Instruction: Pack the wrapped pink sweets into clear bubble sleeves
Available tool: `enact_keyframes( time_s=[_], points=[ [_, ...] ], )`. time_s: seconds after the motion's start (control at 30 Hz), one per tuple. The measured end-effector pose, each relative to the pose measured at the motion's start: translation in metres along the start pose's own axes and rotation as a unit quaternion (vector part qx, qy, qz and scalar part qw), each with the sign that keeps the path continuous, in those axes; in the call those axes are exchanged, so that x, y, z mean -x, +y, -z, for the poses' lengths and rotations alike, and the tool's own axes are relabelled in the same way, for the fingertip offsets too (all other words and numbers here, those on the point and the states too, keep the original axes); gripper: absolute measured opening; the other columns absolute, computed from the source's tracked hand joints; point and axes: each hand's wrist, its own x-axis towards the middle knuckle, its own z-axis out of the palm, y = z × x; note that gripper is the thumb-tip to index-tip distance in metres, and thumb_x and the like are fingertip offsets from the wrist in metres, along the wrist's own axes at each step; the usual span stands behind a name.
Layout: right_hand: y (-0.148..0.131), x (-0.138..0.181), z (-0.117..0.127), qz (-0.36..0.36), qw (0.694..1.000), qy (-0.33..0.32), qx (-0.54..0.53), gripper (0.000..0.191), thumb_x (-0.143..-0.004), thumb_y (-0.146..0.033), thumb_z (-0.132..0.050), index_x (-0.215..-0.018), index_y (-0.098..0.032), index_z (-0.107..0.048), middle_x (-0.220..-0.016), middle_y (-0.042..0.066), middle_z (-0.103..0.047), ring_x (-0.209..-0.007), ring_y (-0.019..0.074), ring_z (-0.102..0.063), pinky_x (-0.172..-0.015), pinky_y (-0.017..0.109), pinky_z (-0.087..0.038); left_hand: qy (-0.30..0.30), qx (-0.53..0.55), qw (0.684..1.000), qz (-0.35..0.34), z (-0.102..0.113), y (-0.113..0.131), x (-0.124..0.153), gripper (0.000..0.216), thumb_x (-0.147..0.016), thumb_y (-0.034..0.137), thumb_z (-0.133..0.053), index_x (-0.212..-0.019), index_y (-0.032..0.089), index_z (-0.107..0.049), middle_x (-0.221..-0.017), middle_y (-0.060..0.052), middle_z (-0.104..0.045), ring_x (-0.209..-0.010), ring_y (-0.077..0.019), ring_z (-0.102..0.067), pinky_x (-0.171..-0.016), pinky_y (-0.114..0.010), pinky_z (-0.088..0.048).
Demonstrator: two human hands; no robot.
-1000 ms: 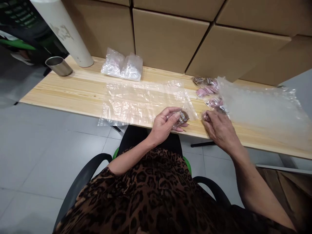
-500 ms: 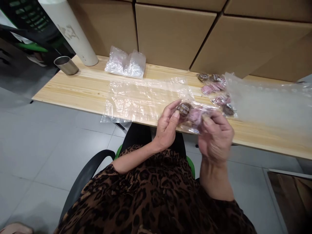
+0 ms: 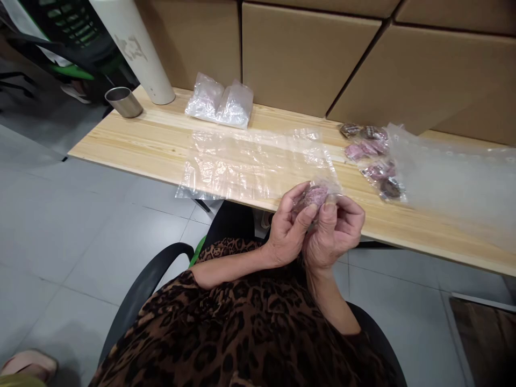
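Observation:
Between my two hands is a clear plastic packet (image 3: pixel 315 196) with pink contents, folded up small. My left hand (image 3: pixel 288 231) grips its left side, thumb pressed on the front. My right hand (image 3: pixel 336 228) pinches the right side with thumb and fingers, close beside the left. The brown piece of the packet is hidden now. Beneath and left of the hands, a large clear plastic sheet or bag (image 3: pixel 242 166) lies flat, hanging a little over the table edge. Several similar pink and brown packets (image 3: pixel 368 148) lie to the right.
Frosted plastic bags (image 3: pixel 451 183) cover the table's right side. Two filled clear bags (image 3: pixel 220 102) stand at the back, near a metal cup (image 3: pixel 124 102) and a tall white cylinder (image 3: pixel 137 51). Cardboard boxes (image 3: pixel 306 54) wall off the rear of the wooden table (image 3: pixel 121 134).
My right hand has moved in toward my left. The packet, stretched out between them before, is now folded together, pink side showing. The view has shifted slightly.

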Motion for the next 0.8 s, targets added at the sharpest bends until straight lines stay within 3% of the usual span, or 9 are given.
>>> enact_keyframes(
  time_s=[0.23,0.43,0.63,0.8],
  points=[
    [0.006,0.013,-0.005,0.007,1.0,-0.024,-0.017,0.032,-0.093,-0.046,-0.081,-0.106,-0.021,-0.066,-0.099,0.0,-0.065,-0.088,0.0109,-0.066,-0.082,0.028,-0.058,0.038,0.004,0.999,-0.016,0.009,0.0,-0.002,0.049,-0.099,0.051,-0.072,-0.14,0.026,-0.063,-0.138,-0.01,-0.074,-0.125,-0.0233,-0.073,-0.113,-0.042,-0.057],
    [0.004,0.02,-0.007,-0.005,0.998,-0.056,-0.042,0.024,-0.093,-0.038,-0.082,-0.1,-0.021,-0.068,-0.098,-0.001,-0.066,-0.088,0.0101,-0.067,-0.082,0.027,-0.057,0.051,0.012,0.998,-0.026,0.015,0.003,-0.003,0.044,-0.099,0.048,-0.073,-0.137,0.027,-0.065,-0.127,-0.007,-0.078,-0.113,-0.018,-0.075,-0.106,-0.036,-0.059],
    [0.001,0.023,-0.006,-0.047,0.995,-0.076,-0.05,0.022,-0.091,-0.037,-0.084,-0.092,-0.021,-0.067,-0.088,-0.002,-0.064,-0.084,0.0111,-0.066,-0.082,0.028,-0.057,0.047,0.01,0.999,-0.012,0.017,0.006,-0.003,0.05,-0.099,0.051,-0.071,-0.142,0.027,-0.062,-0.133,-0.008,-0.075,-0.118,-0.0199,-0.074,-0.111,-0.039,-0.058],
    [-0.003,0.012,-0.003,-0.066,0.99,-0.089,-0.087,0.031,-0.09,-0.04,-0.085,-0.114,-0.026,-0.072,-0.102,-0.001,-0.069,-0.091,0.0118,-0.069,-0.086,0.028,-0.058,0.03,0.012,0.999,-0.029,0.02,0.006,-0.004,0.05,-0.1,0.051,-0.071,-0.142,0.026,-0.063,-0.133,-0.009,-0.076,-0.119,-0.0219,-0.073,-0.111,-0.042,-0.058]
  ],
)
